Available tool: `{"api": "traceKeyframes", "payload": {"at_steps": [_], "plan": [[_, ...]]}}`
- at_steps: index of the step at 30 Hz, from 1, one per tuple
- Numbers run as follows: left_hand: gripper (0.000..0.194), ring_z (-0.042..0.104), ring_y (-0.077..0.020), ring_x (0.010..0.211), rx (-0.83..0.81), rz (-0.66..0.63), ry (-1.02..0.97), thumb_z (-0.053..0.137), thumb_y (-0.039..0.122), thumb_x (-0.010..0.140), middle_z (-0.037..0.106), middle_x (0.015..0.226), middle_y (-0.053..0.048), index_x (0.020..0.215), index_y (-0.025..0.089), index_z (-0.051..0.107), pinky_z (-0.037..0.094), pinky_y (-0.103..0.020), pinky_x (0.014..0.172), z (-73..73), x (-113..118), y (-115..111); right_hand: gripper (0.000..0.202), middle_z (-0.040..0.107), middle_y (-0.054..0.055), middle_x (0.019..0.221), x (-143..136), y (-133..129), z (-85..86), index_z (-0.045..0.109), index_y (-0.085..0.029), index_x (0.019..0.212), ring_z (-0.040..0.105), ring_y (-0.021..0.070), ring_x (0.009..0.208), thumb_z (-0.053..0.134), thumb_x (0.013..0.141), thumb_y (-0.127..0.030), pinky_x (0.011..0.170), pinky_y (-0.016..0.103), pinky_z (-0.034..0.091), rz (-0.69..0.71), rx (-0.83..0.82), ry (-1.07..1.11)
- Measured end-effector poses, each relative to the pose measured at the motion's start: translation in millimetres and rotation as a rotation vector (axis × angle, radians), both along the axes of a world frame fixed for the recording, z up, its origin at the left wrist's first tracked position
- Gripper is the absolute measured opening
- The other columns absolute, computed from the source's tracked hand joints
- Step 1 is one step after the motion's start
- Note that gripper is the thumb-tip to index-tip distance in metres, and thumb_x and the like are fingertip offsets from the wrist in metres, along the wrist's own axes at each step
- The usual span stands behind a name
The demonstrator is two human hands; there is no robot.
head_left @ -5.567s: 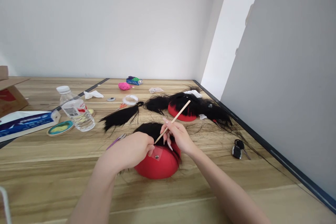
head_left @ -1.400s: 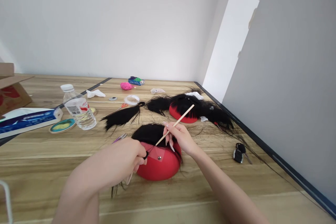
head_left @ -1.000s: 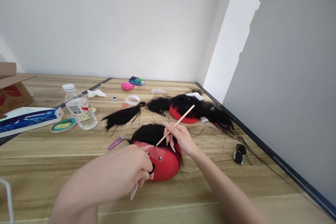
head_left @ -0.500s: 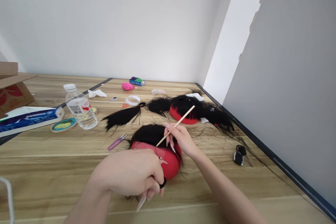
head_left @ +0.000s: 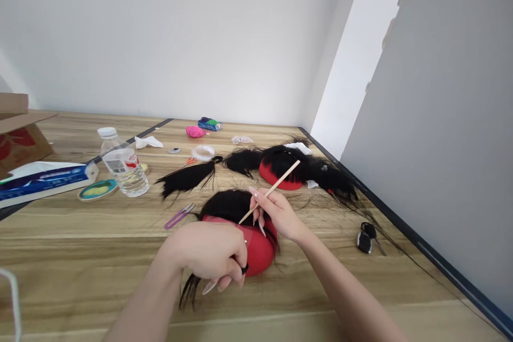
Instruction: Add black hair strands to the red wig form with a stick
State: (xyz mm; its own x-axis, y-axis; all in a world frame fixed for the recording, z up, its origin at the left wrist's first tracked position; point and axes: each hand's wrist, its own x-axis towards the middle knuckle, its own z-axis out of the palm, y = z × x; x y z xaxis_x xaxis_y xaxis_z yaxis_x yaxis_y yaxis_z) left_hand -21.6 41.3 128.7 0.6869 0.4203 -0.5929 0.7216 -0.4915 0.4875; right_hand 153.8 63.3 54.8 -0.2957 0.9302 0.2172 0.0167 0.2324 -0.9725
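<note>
In front of me a red dome-shaped form [head_left: 260, 251] rests on the table, with black hair [head_left: 226, 206] covering its far side and what looks like sheer mesh on its near left. My right hand [head_left: 276, 211] grips a thin wooden stick [head_left: 285, 173], whose lower tip meets the form near the hair's edge. Curled over the near left of the form, my left hand [head_left: 212, 256] is closed on a lock of black hair [head_left: 190, 291]. Loose ends hang below this fist, and a dark bend of hair shows by its fingers.
Purple thread snips [head_left: 178, 217] lie left of the form. Beyond are a black hair bundle [head_left: 190, 177] and a second red form [head_left: 276, 176] with long hair. A water bottle [head_left: 122, 163], tissue pack [head_left: 48, 184] and cardboard box [head_left: 24, 136] stand left; keys [head_left: 365, 238] lie right.
My left hand has turned and shifted slightly, and more of the hair lock now hangs below it. The right hand and stick have barely moved.
</note>
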Motion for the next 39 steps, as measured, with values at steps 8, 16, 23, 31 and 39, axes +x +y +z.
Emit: {"api": "traceKeyframes", "payload": {"at_steps": [8,16,23,31,39], "plan": [[0.023,0.056,-0.0103,0.049,0.012,0.075,0.021,0.048,0.012,0.073,0.070,0.065,-0.001,0.074,0.017,0.070,0.042,-0.018,0.046,-15.1,-3.4,12.4,0.041,0.054,-0.001,0.064,-2.9,-21.4,21.1,0.052,-0.019,0.073,0.054,0.0119,0.060,0.034,0.100,-0.043,0.064,0.025,0.043,-0.049,0.280,-0.351],[0.023,0.058,-0.0115,0.049,0.029,0.113,0.042,0.048,0.013,0.070,0.071,0.067,-0.003,0.076,0.016,0.071,0.041,-0.019,0.045,-17.3,-3.2,12.2,0.031,0.052,0.001,0.071,-8.8,-36.2,28.9,0.044,-0.021,0.074,0.048,0.0143,0.062,0.034,0.100,-0.035,0.061,0.027,0.035,-0.074,0.449,-0.599],[0.024,0.059,-0.0109,0.051,0.043,0.110,0.038,0.048,0.012,0.072,0.071,0.066,-0.002,0.073,0.017,0.071,0.042,-0.018,0.048,-11.4,-0.2,9.0,0.037,0.056,-0.002,0.059,-7.4,-20.6,15.0,0.049,-0.021,0.075,0.055,0.0130,0.055,0.036,0.099,-0.046,0.060,0.026,0.044,-0.128,0.271,-0.378],[0.021,0.057,-0.0113,0.048,0.013,0.151,0.030,0.048,0.012,0.072,0.069,0.062,-0.001,0.070,0.017,0.068,0.043,-0.019,0.049,-15.6,-0.6,9.7,0.045,0.049,-0.006,0.047,-10.2,-7.8,2.0,0.050,-0.020,0.070,0.044,0.0084,0.032,0.047,0.090,-0.060,0.033,0.019,0.033,-0.177,0.036,-0.120],[0.020,0.057,-0.0115,0.048,0.005,0.160,0.022,0.048,0.013,0.074,0.068,0.062,-0.002,0.072,0.016,0.067,0.043,-0.019,0.048,-17.1,-0.8,9.7,0.054,0.046,-0.004,0.042,-7.2,-1.2,-2.3,0.042,-0.020,0.052,0.041,0.0066,0.031,0.053,0.087,-0.059,0.034,0.020,0.028,-0.222,0.059,-0.127]]}}
